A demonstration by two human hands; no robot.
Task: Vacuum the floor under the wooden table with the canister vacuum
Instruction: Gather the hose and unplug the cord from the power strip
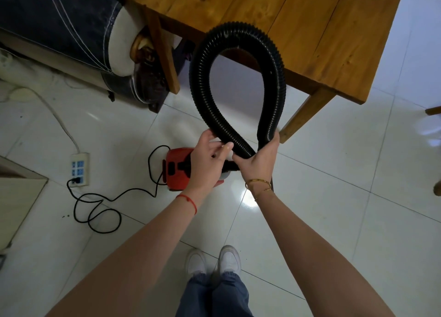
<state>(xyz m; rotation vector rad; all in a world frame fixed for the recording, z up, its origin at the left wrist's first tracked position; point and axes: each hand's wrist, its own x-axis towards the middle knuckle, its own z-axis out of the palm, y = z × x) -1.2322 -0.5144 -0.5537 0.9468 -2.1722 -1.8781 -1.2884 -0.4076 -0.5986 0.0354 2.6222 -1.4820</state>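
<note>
A black ribbed vacuum hose [241,33] curves up in a big loop in front of the wooden table [298,25]. My right hand [259,160] grips both ends of the loop where they cross. My left hand [210,154] touches the hose just left of that crossing, fingers fairly straight. The red canister vacuum [177,167] sits on the white tiled floor [346,197] below my hands, partly hidden by them. Its black power cord [100,209] snakes left to a white power strip [80,168].
A sofa with a dark blue cover [59,25] stands at the top left, close to a table leg [162,47]. Another table leg [305,116] comes down right of the hose. A wooden panel [19,197] lies at the left edge. My white shoes [212,260] are near the bottom.
</note>
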